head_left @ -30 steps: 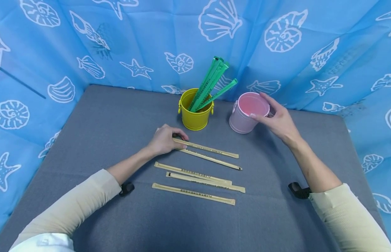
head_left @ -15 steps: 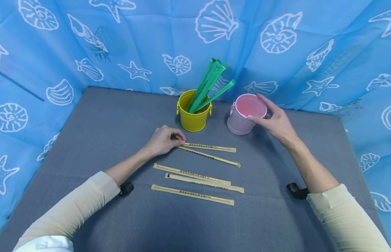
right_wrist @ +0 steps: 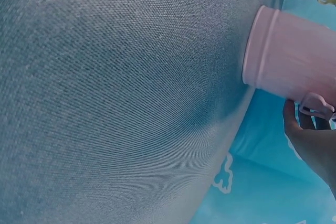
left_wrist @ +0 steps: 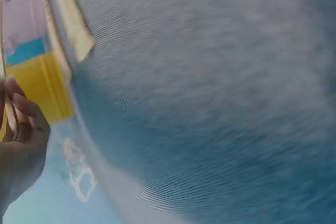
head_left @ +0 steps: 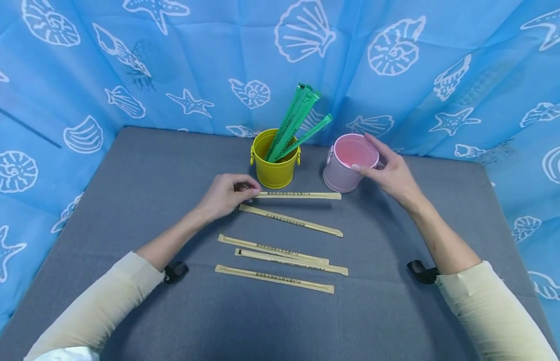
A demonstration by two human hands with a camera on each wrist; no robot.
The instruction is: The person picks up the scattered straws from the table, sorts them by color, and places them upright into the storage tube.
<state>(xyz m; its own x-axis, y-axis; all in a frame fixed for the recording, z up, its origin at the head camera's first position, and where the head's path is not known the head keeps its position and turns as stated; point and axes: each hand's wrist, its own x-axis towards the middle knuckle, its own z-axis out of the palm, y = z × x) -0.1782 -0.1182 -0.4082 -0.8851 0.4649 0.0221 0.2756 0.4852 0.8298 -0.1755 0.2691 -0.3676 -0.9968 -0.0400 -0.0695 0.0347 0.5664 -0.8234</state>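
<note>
Right of the left hand (head_left: 226, 193)'s pinch, wrapped chopsticks (head_left: 298, 195) run lengthwise toward the pink bucket (head_left: 347, 163), which the right hand (head_left: 390, 173) grips.

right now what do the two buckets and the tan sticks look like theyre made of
Pink bucket and yellow bucket: probably thin painted metal, with a smooth even sheen and rolled rims. Tan sticks: flat paper sleeves, matte, with printed text; their contents are hidden. The left hand pinches one sleeve.

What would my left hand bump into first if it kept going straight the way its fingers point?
Likely the yellow bucket: the left hand, pinching a wrapped chopstick pack, points toward its base, though depth is unclear.
</note>
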